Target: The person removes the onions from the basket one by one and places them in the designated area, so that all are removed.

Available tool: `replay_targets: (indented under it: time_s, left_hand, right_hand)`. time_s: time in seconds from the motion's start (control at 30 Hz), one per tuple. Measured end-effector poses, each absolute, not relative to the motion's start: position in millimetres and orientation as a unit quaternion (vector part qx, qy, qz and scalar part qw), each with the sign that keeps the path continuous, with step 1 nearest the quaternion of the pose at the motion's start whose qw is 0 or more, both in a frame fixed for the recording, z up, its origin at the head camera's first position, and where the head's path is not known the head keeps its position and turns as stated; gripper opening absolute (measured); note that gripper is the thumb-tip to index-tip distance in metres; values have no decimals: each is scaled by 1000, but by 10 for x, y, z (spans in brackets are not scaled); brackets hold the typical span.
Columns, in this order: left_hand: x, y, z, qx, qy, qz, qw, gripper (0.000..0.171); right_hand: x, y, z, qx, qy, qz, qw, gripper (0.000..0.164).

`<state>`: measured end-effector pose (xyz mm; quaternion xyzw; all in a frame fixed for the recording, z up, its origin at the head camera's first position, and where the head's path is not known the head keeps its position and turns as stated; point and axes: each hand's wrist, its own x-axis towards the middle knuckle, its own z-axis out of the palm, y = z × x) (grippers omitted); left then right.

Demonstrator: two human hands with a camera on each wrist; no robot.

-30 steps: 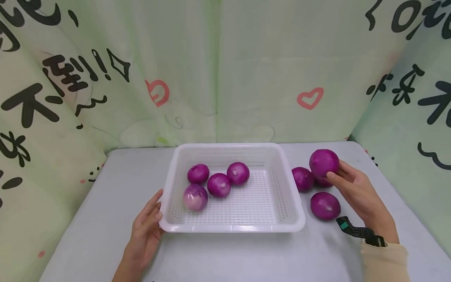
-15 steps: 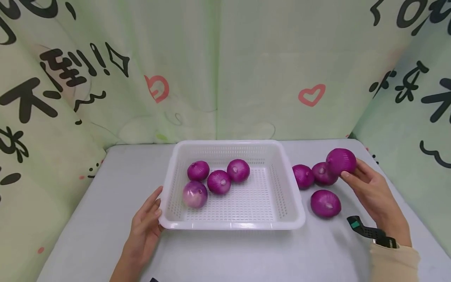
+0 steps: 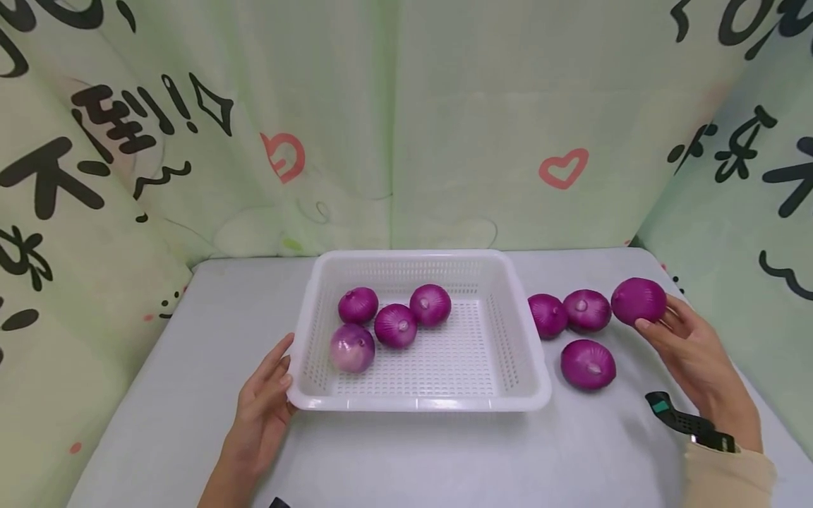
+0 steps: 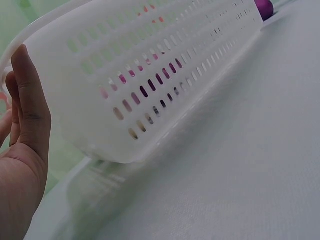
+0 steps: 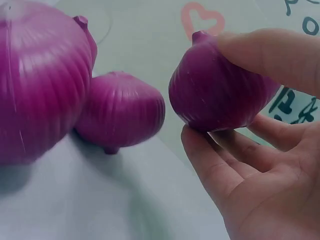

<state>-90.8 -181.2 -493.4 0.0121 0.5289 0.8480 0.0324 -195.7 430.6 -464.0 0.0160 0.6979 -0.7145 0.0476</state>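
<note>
My right hand (image 3: 705, 367) pinches a purple onion (image 3: 639, 301) between thumb and fingers, at the right end of the onions on the table. In the right wrist view the held onion (image 5: 217, 90) hangs over the tabletop, beside another onion (image 5: 120, 112). My left hand (image 3: 263, 413) touches the left side of a white perforated basket (image 3: 419, 404), its fingers fairly straight along the rim. Several purple onions, one (image 3: 396, 326) near their middle, lie in the basket's left half. From the left wrist, the fingers (image 4: 30, 95) show against the basket's end wall (image 4: 55, 75).
To the right of the basket lie three more onions: one (image 3: 547, 315) partly hidden by the rim, one (image 3: 587, 310) behind, one (image 3: 588, 365) in front. A white cloth covers the table (image 3: 444, 458). A green printed curtain (image 3: 457, 127) encloses the back and sides.
My right hand has moved right and slightly down with its onion, uncovering the onion behind it. My left hand and the basket stay in place; the view has tilted slightly.
</note>
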Motion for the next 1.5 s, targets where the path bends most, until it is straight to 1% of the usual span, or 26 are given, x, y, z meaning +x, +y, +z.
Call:
replay_targets:
  time_s: [0.2, 0.43, 0.57, 0.77, 0.93, 1.17, 1.5]
  left_hand:
    - [-917, -1801, -4926, 21, 518, 855, 32, 57]
    - [-918, -1806, -4936, 19, 519, 854, 28, 57]
    - [-917, -1811, -4936, 15, 523, 852, 29, 57]
    - [-916, -1809, -4929, 15, 522, 852, 32, 57]
    - [-912, -1810, -4925, 14, 524, 851, 33, 57]
    - [-908, -1805, -4917, 11, 524, 851, 32, 57]
    - [-913, -1807, -4904, 0, 529, 848, 35, 57]
  right_hand:
    - [-1951, 4406, -4725, 45, 701, -709, 58, 86]
    - [-1983, 4452, -4800, 47, 729, -680, 69, 86]
    - [-1989, 4460, -4825, 52, 767, -634, 79, 86]
    - [-2008, 4452, -4826, 41, 846, -523, 97, 88]
    - [-2014, 4436, -4825, 45, 872, -476, 107, 91]
    - [-2013, 4437, -4827, 42, 878, -463, 119, 95]
    - [-2006, 4394, -4771, 40, 863, -483, 141, 104]
